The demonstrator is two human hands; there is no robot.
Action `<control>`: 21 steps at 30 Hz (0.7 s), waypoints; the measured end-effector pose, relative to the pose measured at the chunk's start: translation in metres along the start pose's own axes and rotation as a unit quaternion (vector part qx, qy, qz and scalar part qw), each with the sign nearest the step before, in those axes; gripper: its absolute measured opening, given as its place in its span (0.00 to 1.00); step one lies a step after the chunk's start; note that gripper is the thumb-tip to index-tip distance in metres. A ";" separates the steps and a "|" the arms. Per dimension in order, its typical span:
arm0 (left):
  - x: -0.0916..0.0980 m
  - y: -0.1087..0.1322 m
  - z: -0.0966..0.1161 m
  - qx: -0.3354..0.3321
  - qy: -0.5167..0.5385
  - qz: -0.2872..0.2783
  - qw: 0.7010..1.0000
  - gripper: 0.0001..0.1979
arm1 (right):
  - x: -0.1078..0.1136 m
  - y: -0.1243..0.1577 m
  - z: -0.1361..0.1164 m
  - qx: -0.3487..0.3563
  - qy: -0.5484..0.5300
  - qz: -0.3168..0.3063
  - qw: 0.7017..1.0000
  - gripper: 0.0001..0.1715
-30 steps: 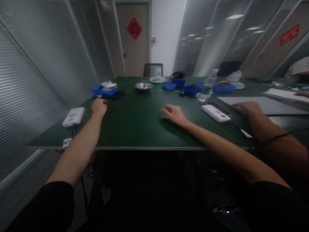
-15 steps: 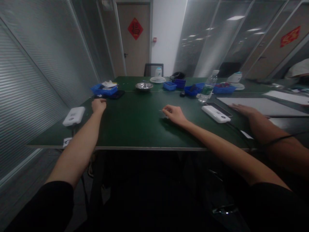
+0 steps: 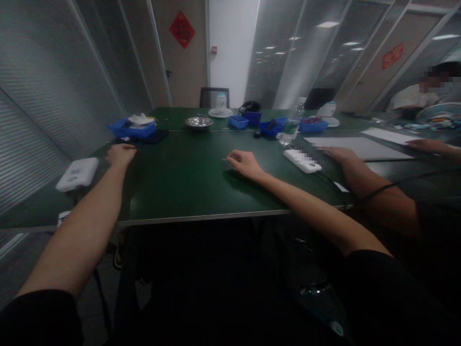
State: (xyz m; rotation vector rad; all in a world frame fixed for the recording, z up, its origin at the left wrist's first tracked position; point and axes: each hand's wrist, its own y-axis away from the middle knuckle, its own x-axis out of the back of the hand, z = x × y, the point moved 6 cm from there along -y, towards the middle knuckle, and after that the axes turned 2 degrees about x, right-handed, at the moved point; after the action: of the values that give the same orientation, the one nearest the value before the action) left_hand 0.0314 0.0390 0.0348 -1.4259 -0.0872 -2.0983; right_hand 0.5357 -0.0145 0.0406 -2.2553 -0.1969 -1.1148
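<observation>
Left hand [image 3: 120,154] curled on green table [image 3: 187,178], right hand [image 3: 243,165] pinching thin pin

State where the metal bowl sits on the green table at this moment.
In the head view, the metal bowl stands at the far side of the green table, between the blue tray on the left and a small blue bin to its right.

This is an office meeting room turned into a small assembly workspace. Frosted, ribbed glass partition walls [image 3: 54,96] line both sides, and a plain wooden door [image 3: 182,62] with a red diamond paper decoration [image 3: 182,29] closes the far end. A long dark green tabletop [image 3: 187,178] carries blue plastic parts bins [image 3: 131,129], a steel bowl [image 3: 199,123] and a clear water bottle [image 3: 291,126].
</observation>
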 end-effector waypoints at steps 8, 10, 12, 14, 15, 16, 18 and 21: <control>0.005 0.012 0.001 0.030 -0.006 0.040 0.999 0.11 | 0.000 0.000 -0.003 0.003 0.004 -0.020 1.000 0.15; 0.003 0.009 -0.001 0.019 0.000 0.040 0.999 0.11 | 0.000 0.000 -0.003 0.006 0.005 -0.019 1.000 0.15; -0.001 0.006 -0.002 0.003 0.003 0.034 0.999 0.11 | -0.001 0.000 -0.002 0.006 0.004 -0.019 1.000 0.15; -0.005 0.006 0.005 -0.029 0.008 0.019 0.999 0.11 | -0.002 0.000 -0.001 0.005 0.002 -0.022 1.000 0.15; -0.006 0.008 0.011 -0.049 0.013 0.008 0.999 0.12 | -0.002 0.001 -0.001 0.005 0.000 -0.022 1.000 0.15; -0.008 0.011 0.019 -0.071 0.019 -0.007 0.997 0.12 | -0.002 0.001 -0.001 0.007 -0.002 -0.023 1.000 0.15; -0.011 0.022 0.042 -0.118 0.040 -0.040 0.991 0.13 | -0.002 0.001 -0.003 0.009 -0.006 -0.023 1.000 0.14; -0.021 0.049 0.085 -0.187 0.104 -0.112 0.970 0.15 | -0.002 0.002 -0.006 0.017 -0.011 -0.029 0.999 0.15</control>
State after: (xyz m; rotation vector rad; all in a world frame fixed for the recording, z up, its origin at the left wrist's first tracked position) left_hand 0.1315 0.0391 0.0393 -1.4457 0.2554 -2.5409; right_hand 0.5317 -0.0194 0.0408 -2.2456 -0.2898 -1.1094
